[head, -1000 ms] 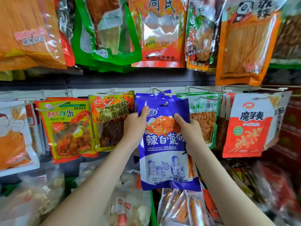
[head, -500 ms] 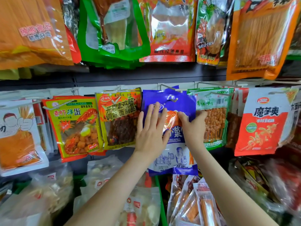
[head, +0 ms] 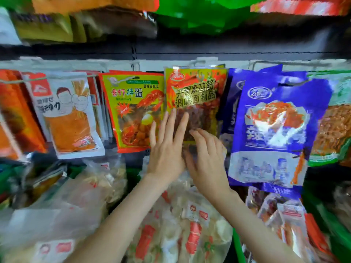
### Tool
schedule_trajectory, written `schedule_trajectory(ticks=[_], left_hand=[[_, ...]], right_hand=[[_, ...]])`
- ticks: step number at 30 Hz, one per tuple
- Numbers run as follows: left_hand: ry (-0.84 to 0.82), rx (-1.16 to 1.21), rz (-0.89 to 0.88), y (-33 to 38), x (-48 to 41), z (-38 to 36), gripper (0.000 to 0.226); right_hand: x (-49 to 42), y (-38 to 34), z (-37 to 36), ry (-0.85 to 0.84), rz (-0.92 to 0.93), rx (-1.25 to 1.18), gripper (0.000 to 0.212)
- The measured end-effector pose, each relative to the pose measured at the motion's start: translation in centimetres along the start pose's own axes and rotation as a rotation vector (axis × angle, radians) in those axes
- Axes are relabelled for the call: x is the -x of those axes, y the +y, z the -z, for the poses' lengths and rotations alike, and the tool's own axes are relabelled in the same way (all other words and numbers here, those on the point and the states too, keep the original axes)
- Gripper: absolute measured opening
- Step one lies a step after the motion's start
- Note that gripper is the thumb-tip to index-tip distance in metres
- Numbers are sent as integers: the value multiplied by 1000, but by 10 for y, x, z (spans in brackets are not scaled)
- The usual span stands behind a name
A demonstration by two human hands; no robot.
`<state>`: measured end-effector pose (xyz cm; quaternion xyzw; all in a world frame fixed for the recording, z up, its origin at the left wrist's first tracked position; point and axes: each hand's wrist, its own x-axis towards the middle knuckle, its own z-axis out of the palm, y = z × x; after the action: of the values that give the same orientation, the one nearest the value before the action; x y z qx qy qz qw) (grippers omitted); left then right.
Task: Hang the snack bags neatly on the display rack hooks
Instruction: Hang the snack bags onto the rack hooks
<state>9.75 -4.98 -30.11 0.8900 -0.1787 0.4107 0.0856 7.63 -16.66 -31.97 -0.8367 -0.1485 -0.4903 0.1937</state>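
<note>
Your left hand (head: 167,149) raised palm-forward, fingers straight and slightly spread, pointing up, your right hand (head: 208,158) just beside it, fingers straight, angled up and left, your left forearm (head: 121,211) and right forearm (head: 252,221) bare, converging upward.

The lower half of the red-and-yellow snack bag (head: 195,95) sat behind the left grip (head: 167,149) and the right grip (head: 207,158), so I could not see its bottom edge. Its top hid where it met the hook (head: 198,60). The right grip's fingers (head: 199,135) were smeared, and I could not tell whether they pinched the bag or only lay on it. The blue bag (head: 275,130) had its lower print blurred past reading. The green bag (head: 199,14) above was cut by the top edge and blurred. An orange bag (head: 15,114) ran off the left edge, a green-edged bag (head: 334,126) off the right, and the clear bags (head: 180,234) below were soft and cut off.
</note>
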Motion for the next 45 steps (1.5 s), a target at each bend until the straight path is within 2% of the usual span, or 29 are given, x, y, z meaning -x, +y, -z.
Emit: schedule_trajectory(ticks=[7,10,14,18,23,24,26,30,35,37,40,45], left_hand=[[-161,32,82,-87,13,51,76],[-239,150,220,-106,20,92,80],[-347,135,423,-126,4,142,57],[-648,130,544,-132,-24,191,54],[-738,160,649,-137,-51,263,31],[-768,147,666,-138,-58,276,29],[-796,134,685,-144,-70,302,30],[-850,156,720,-166,-78,338,55],[-849,166,746,-200,-100,392,35],[-829,163,741,-216,-115,414,39],[-757,183,698,-236,-152,443,41],[-617,213,534,-246,-232,479,34]], right_hand=[[-43,-74,-56,-225,-129,-115,42],[-60,-111,-54,-317,-164,-156,34],[-87,-159,-36,-537,-186,-270,30],[-124,-199,-8,-694,-169,-264,29],[-164,-241,32,-930,-249,-328,35],[-173,-251,42,-953,-274,-365,42],[-195,-270,60,-976,-304,-368,52],[-234,-304,76,-1001,-275,-364,33],[-264,-337,78,-1081,-392,-314,39],[-285,-352,83,-1058,-446,-345,38],[-329,-372,94,-942,-446,-372,36],[-418,-382,117,-650,-409,-357,41]])
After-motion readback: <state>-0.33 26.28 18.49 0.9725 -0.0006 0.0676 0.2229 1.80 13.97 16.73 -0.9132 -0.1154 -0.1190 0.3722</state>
